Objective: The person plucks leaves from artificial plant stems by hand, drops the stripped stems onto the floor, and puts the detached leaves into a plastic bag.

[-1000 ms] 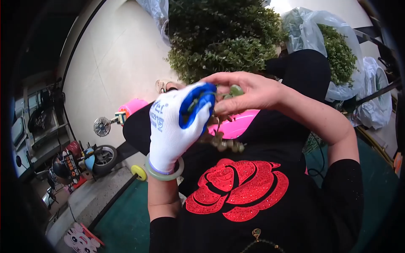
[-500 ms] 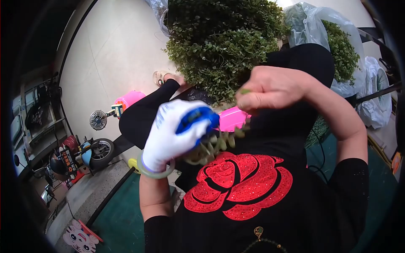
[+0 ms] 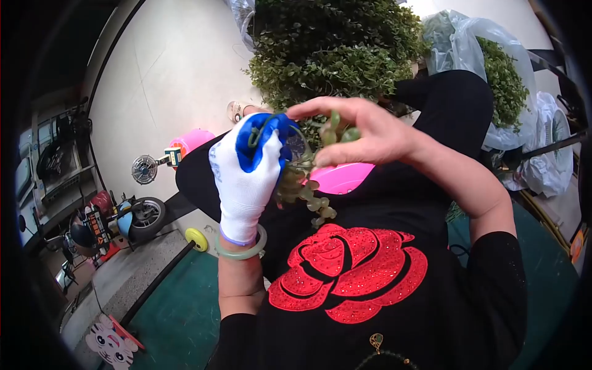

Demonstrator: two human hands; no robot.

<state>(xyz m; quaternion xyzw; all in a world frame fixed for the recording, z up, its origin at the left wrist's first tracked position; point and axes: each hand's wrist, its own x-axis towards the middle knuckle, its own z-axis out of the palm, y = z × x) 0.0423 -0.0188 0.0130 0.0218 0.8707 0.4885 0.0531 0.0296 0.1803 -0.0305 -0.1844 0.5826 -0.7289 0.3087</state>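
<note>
Head view, centre: sprigs [image 3: 319, 203] are clenched by the left hand [image 3: 248, 163]; leaves [image 3: 332, 131] could be dropped through the right hand's [image 3: 377, 134] half-open fingers, hold unclear.

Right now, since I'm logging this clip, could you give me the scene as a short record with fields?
Left hand: in a white-and-blue glove, closed on green strands
Right hand: bare, partly open around green pieces; grip unclear
Strands: rounded, bead-like parts hang below the left hand
Behind the hands: pink object, partly hidden
Beyond: heap of leafy greenery
Far right: more greenery in a translucent plastic bag
Left: small fan
</note>
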